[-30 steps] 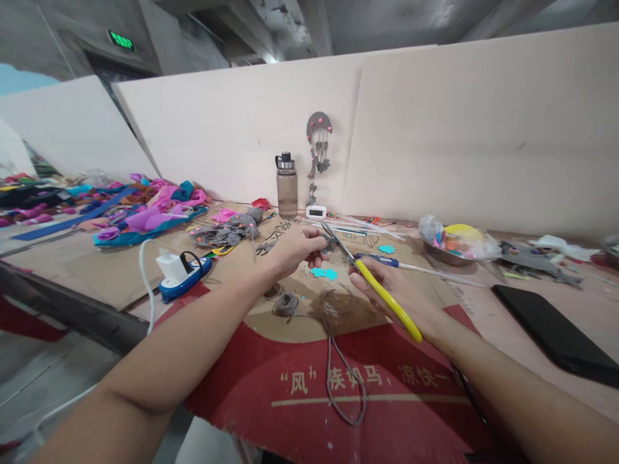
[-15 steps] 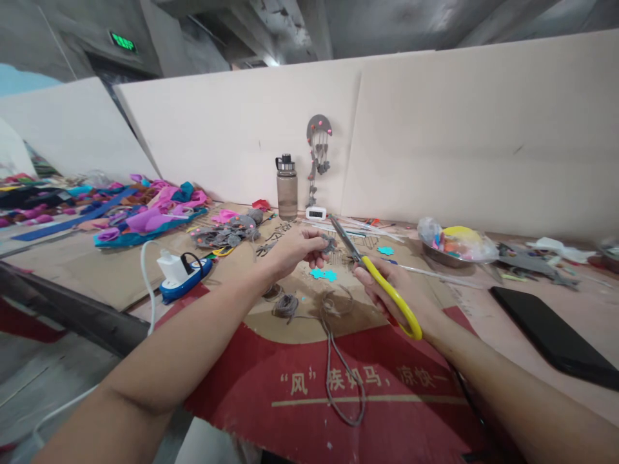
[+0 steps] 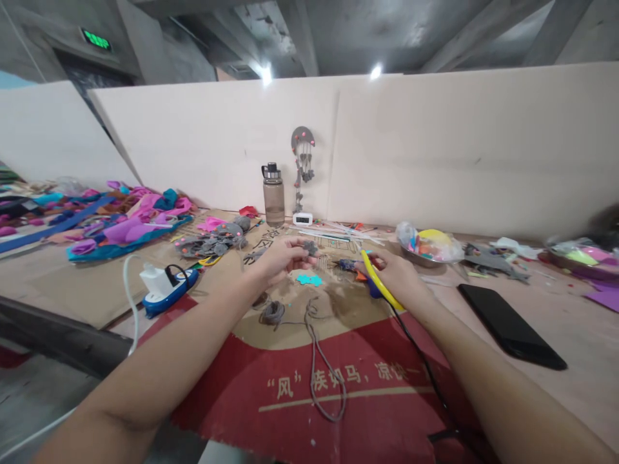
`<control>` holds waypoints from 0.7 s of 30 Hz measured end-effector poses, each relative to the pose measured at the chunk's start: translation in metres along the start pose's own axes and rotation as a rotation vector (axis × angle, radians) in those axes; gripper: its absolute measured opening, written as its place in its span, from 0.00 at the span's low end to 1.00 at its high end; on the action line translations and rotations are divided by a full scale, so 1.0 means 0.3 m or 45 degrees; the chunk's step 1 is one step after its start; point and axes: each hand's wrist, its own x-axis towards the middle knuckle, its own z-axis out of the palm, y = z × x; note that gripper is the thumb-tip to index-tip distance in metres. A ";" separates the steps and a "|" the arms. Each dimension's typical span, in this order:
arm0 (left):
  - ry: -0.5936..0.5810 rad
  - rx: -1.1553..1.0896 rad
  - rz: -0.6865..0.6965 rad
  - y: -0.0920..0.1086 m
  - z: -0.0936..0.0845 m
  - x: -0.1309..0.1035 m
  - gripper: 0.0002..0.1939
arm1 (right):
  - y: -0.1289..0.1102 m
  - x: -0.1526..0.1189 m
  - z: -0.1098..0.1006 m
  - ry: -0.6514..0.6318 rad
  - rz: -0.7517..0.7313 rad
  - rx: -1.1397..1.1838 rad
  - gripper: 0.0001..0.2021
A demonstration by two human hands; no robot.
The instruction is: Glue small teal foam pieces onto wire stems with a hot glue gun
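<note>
My left hand (image 3: 285, 259) pinches a small grey felt flower (image 3: 310, 247) above the cardboard. Two turquoise flower shapes (image 3: 309, 280) lie just below it. My right hand (image 3: 389, 270) is closed at the yellow-handled scissors (image 3: 385, 283); their handle shows almost edge-on and the blades are not visible. Beside its fingers lies a dark blue glue gun (image 3: 347, 264) with an orange part, its black cord running toward me. Nearer to me, a small bundle of grey cord (image 3: 273, 312) and a loose loop of grey cord (image 3: 323, 380) rest on the cardboard.
Behind stand a water bottle (image 3: 274, 196), a small white clock (image 3: 302, 220) and a hanging grey moon ornament (image 3: 302, 138). At left are a blue power strip (image 3: 169, 295) and coloured felt (image 3: 135, 225). A phone (image 3: 510, 325) and metal bowl (image 3: 428, 259) lie at right.
My right hand has turned and lowered the scissors, so the blades no longer show. My left hand still holds the grey flower. The view has swung slightly right and up.
</note>
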 end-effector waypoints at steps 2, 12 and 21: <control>0.080 -0.083 -0.047 -0.004 0.004 0.001 0.11 | 0.052 0.026 -0.013 0.021 0.069 -0.173 0.20; 0.170 -0.386 -0.132 0.006 0.008 0.006 0.05 | 0.254 0.076 -0.044 -0.026 0.347 -0.625 0.20; 0.124 -0.368 -0.120 0.009 0.002 0.005 0.05 | 0.267 0.089 -0.038 0.024 0.321 -0.600 0.21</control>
